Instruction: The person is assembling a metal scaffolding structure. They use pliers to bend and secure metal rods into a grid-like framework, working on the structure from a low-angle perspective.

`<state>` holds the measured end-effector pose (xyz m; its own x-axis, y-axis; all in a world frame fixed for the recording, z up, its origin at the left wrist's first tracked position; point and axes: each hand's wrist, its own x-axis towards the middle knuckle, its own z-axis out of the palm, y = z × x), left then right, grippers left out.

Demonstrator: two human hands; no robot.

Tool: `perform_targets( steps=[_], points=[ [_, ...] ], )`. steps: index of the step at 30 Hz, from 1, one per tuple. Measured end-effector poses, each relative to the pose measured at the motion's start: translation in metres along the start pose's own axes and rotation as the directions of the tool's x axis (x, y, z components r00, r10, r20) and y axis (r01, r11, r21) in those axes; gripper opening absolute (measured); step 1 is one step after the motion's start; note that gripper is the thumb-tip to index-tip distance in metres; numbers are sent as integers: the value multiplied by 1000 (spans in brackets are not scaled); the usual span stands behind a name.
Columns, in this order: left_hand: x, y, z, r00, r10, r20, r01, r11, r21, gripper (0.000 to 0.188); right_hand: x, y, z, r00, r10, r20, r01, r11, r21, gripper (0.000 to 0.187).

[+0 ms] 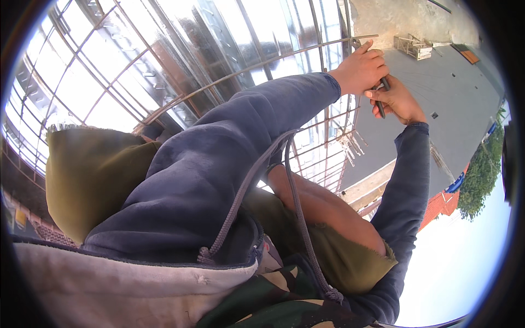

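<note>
The left hand (361,71) has a closed grip around the upper part of a dark metal pincer-like tool with two long handles (386,83), its index finger stretched toward the tool's head. The right hand (399,102) has a closed grip lower on the same handles, just beside the left. The tool's head meets a long, thin, brownish steel rod (273,59) near its right end. To the left spreads a grid of rusty steel bars (71,61), with shiny silver metal sheets (219,46) behind it. To the far right, a pale open-framed crate (414,48) and a flat orange-brown board (465,53) lie on flat grey ground (443,95). A leafy green tree (482,172) stands at the right. Near, a grey braided cord (297,202) hangs in a loop.
</note>
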<state>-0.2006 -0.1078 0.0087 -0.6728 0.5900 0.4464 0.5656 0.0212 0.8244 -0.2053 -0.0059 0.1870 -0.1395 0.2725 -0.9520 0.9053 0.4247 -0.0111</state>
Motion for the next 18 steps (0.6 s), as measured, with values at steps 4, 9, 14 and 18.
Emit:
perform_targets(
  steps=[4,9,14,18],
  points=[
    [21,-4,10,975,-154,160,159,987,-22,25,-44,0,13,672,-595,-441,-252,376,-892,84],
    [63,-2,-5,873,-179,454,254,961,-109,23,-26,-8,23,467,-835,-291,-459,53,-887,71],
    [75,-13,6,826,-223,518,313,945,-91,30,22,-7,-42,820,-472,-323,-201,290,-936,41],
    [44,12,37,984,-142,-106,159,970,186,39,39,-9,-77,949,-291,-124,29,470,-882,28]
  ],
)
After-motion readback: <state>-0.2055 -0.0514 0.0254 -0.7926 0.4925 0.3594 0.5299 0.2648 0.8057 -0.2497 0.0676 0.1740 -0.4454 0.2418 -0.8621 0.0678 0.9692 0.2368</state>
